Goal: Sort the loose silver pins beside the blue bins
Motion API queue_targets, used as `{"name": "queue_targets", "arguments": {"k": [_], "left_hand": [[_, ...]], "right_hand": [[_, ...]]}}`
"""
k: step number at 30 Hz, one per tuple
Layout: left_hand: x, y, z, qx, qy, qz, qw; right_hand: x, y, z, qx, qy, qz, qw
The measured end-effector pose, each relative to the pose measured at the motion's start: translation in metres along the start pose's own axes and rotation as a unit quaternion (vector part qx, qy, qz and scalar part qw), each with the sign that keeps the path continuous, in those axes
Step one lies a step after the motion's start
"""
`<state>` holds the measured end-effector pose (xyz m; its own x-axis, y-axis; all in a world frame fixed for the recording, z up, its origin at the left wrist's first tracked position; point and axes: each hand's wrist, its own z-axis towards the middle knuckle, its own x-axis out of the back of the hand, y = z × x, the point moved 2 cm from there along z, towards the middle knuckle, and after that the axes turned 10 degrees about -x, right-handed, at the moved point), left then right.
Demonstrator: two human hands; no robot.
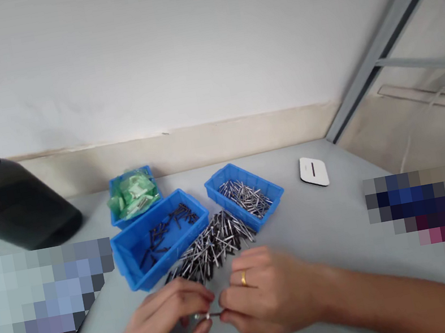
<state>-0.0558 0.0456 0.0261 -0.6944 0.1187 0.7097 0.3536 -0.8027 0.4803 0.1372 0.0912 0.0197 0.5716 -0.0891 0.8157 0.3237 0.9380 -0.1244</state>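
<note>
Low over the grey table (328,228), my left hand (168,325) and my right hand (262,291) meet fingertip to fingertip. Between them they pinch one small metal pin (209,315), the left hand at its silver head, the right hand at its dark shaft. A gold ring shows on a finger of my right hand. Just beyond my hands lies a loose pile of silver pins (213,245).
Three blue trays stand behind the pile: one with dark pins (160,238), one with silver pins (244,194), one with green packets (132,194). A white device (313,171) lies at the right, a black object (0,200) at the left. A wall rises behind.
</note>
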Motion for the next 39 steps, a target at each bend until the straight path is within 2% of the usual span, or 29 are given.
{"name": "queue_targets", "arguments": {"k": [7, 14, 20, 23, 27, 34, 39], "left_hand": [[-0.002, -0.003, -0.001, 0.084, -0.032, -0.011, 0.996], [-0.009, -0.004, -0.004, 0.129, -0.065, -0.049, 0.988], [-0.009, -0.004, 0.0, 0.141, -0.059, -0.068, 0.986], [-0.006, -0.002, 0.004, 0.141, -0.052, -0.074, 0.986], [-0.004, -0.002, 0.005, 0.146, -0.037, -0.078, 0.985], [-0.011, -0.008, 0.007, 0.224, 0.004, -0.14, 0.964], [-0.015, -0.006, 0.005, 0.237, 0.053, -0.136, 0.961]], "right_hand": [[0.004, 0.007, 0.001, -0.005, 0.051, 0.001, 0.999], [-0.002, 0.007, -0.002, 0.026, 0.0, 0.0, 1.0], [0.0, 0.005, -0.003, 0.052, -0.033, 0.008, 0.998], [0.001, 0.003, -0.002, 0.057, -0.035, 0.006, 0.998], [0.003, 0.002, -0.001, 0.055, 0.012, 0.01, 0.998], [0.007, 0.011, 0.0, 0.044, 0.051, -0.024, 0.997], [0.009, 0.013, 0.001, 0.024, 0.058, -0.018, 0.998]]}}
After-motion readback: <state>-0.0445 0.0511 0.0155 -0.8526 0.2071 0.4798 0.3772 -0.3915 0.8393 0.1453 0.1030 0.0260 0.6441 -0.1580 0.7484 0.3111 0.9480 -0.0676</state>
